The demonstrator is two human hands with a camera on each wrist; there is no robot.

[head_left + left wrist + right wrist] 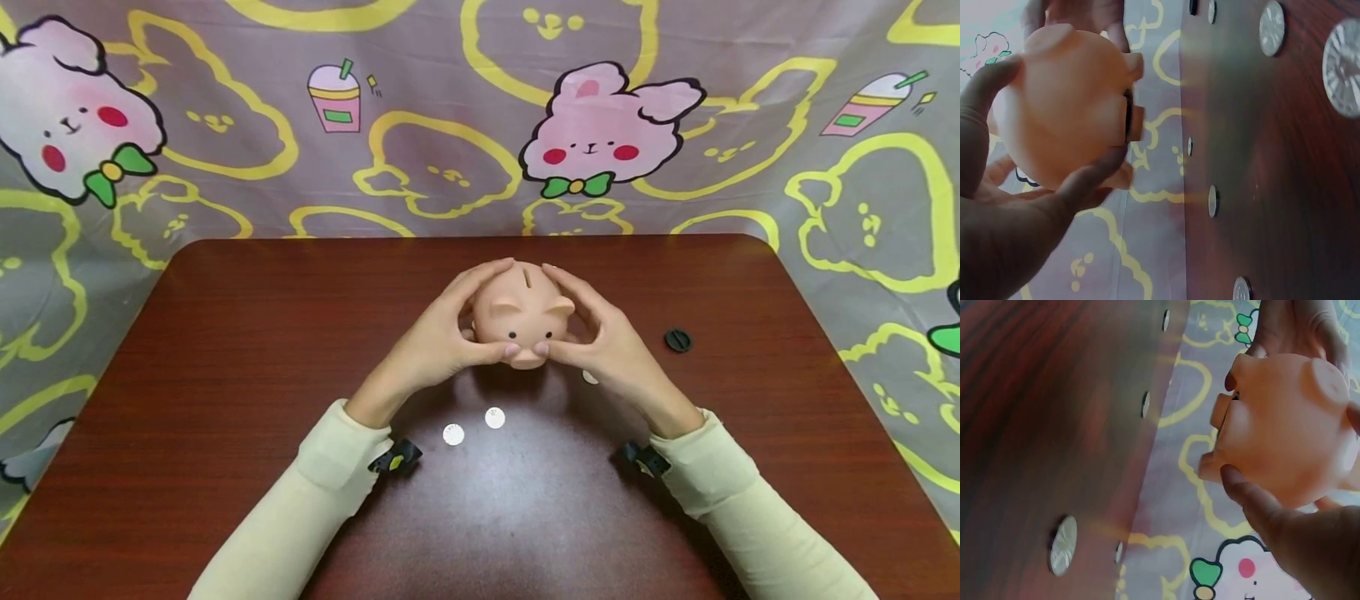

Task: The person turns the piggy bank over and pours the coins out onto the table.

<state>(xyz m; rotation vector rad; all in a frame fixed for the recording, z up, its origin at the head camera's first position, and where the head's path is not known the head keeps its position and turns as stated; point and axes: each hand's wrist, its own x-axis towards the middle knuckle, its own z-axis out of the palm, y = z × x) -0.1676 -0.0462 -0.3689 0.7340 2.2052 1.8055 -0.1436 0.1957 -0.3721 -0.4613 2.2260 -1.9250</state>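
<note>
A pink piggy bank (522,321) is held up between both hands, its snout facing me and its coin slot (527,277) on top. My left hand (435,337) grips one side and my right hand (617,340) the other, with the thumbs beside the snout. Both wrist views show the piggy bank (1063,106) lifted off the table, its feet pointing down at the wood. A dark edge of an opening shows between the feet on its underside. Two silvery coins, a left one (453,434) and a right one (495,417), lie in front of the hands.
Another coin (590,377) lies partly hidden by the right hand. A round black plug (678,340) lies on the brown table (300,317), right of the hands. More coins are scattered in the left wrist view. A patterned cloth (450,83) hangs behind the table.
</note>
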